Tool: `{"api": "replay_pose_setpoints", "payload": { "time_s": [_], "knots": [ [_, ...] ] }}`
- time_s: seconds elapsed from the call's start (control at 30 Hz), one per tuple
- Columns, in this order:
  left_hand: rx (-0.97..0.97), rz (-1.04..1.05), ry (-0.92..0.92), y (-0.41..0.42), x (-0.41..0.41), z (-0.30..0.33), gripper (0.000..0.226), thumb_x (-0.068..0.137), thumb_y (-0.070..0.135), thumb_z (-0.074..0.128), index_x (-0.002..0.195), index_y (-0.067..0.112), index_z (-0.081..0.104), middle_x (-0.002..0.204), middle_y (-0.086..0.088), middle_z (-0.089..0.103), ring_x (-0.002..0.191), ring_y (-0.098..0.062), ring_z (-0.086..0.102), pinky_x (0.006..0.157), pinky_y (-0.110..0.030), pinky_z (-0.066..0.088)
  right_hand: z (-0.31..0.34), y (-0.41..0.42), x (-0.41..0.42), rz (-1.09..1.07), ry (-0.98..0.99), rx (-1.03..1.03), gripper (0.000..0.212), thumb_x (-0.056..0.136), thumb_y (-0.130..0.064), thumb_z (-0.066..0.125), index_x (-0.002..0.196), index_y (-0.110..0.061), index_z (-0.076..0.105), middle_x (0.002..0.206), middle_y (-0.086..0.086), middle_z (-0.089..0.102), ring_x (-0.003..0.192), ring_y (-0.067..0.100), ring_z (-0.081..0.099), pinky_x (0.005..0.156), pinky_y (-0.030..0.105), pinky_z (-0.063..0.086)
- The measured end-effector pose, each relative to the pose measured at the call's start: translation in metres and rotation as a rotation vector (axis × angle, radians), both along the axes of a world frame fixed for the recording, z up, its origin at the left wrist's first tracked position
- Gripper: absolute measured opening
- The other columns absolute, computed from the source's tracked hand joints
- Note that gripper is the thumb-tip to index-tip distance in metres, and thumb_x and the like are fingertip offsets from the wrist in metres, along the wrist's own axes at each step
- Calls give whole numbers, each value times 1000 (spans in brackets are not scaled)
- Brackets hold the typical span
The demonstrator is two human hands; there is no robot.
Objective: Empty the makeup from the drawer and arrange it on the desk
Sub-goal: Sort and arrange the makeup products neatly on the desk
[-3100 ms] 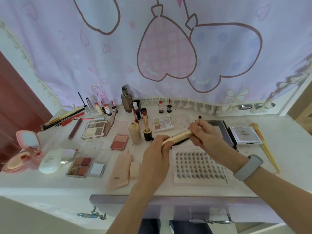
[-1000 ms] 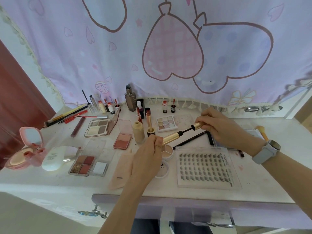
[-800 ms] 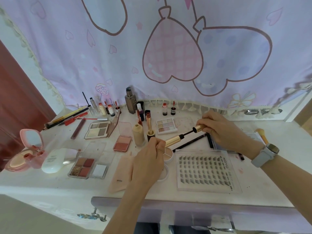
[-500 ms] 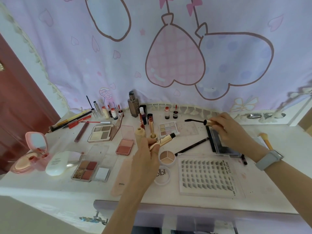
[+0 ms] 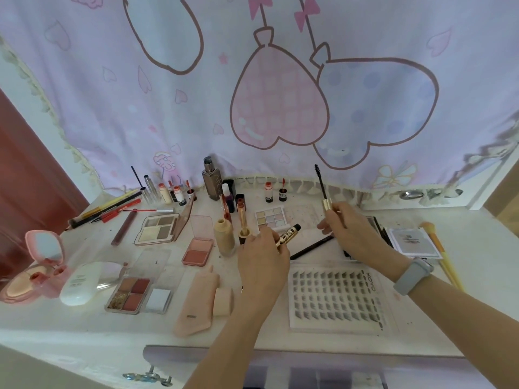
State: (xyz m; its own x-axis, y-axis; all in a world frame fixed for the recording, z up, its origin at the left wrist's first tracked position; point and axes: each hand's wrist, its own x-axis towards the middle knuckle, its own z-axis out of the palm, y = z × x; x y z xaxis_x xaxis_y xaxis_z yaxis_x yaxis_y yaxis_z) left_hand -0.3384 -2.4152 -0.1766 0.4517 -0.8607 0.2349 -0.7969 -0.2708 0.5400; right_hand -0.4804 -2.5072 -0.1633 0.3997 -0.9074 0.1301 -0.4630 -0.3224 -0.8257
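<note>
The left hand (image 5: 262, 255) grips the gold mascara tube (image 5: 288, 235) over the bench (image 5: 463, 299) centre; the right hand (image 5: 349, 230) pinches the mascara wand (image 5: 321, 184) upright, farther right, apart from the tube.

Your left hand (image 5: 262, 258) grips the gold mascara tube (image 5: 288, 234), its open black neck tilted up and to the right. Your right hand (image 5: 351, 234) pinches the gold cap of the mascara wand (image 5: 321, 182), brush end pointing up, to the right of the tube and apart from it. The lash tray (image 5: 335, 297) lies on the desk (image 5: 477, 290) just nearer you than the tube, below both hands.
</note>
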Motion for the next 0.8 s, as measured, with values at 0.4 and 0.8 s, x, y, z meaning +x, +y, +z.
{"api": "replay_pose_setpoints", "payload": {
  "time_s": [0.4,0.8],
  "knots": [
    [164,-37,-133,-21,3,-1,20,89,11,44,108,10,50,100,-9,62,91,-24,55,63,-29,35,-14,-4,7,77,438,-237,25,98,-30,36,114,-12,44,93,8,69,83,30,63,77,36,42],
    [150,-2,-192,-13,1,0,15,92,8,42,104,11,50,96,-5,62,73,-16,41,50,-25,25,-18,-9,2,57,654,-400,29,94,-35,42,109,-17,59,100,0,56,94,18,50,78,29,34]
  ]
}}
